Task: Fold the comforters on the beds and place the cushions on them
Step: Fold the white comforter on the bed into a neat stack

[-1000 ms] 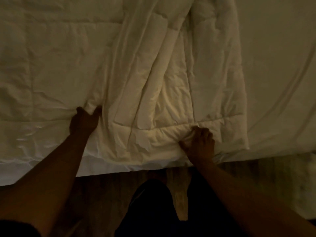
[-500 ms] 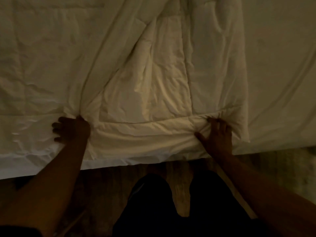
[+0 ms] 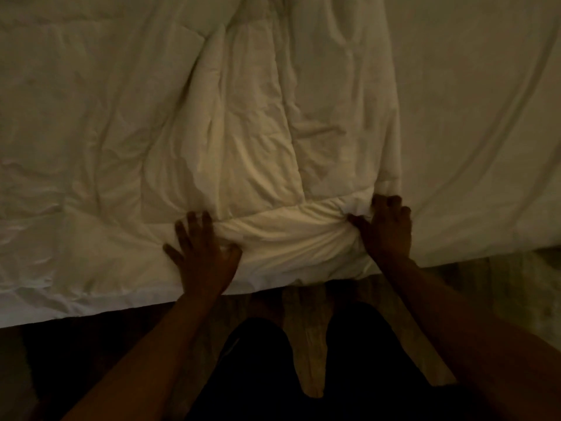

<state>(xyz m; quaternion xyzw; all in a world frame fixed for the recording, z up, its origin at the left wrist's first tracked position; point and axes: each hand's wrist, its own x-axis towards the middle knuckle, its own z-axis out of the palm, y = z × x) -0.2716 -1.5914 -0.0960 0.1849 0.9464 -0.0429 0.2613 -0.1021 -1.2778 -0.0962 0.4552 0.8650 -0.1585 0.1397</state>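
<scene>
A white quilted comforter (image 3: 258, 141) lies rumpled over the bed, with a folded band of it running from the near edge away from me. My left hand (image 3: 203, 253) lies spread on the comforter near the bed's front edge, fingers straight, thumb against a bunched fold. My right hand (image 3: 388, 229) is at the right corner of the folded band and pinches the bunched hem between thumb and fingers. No cushion is in view.
The bare bedsheet (image 3: 485, 132) covers the right part of the bed. Below the bed's front edge (image 3: 91, 311) is a dim wooden floor (image 3: 306, 344), with my dark-clothed legs standing close to the bed. The room is dark.
My left hand let go of the fold it held and moved right, now spread flat. My right hand slid right along the hem to the corner. The folded band has flattened.
</scene>
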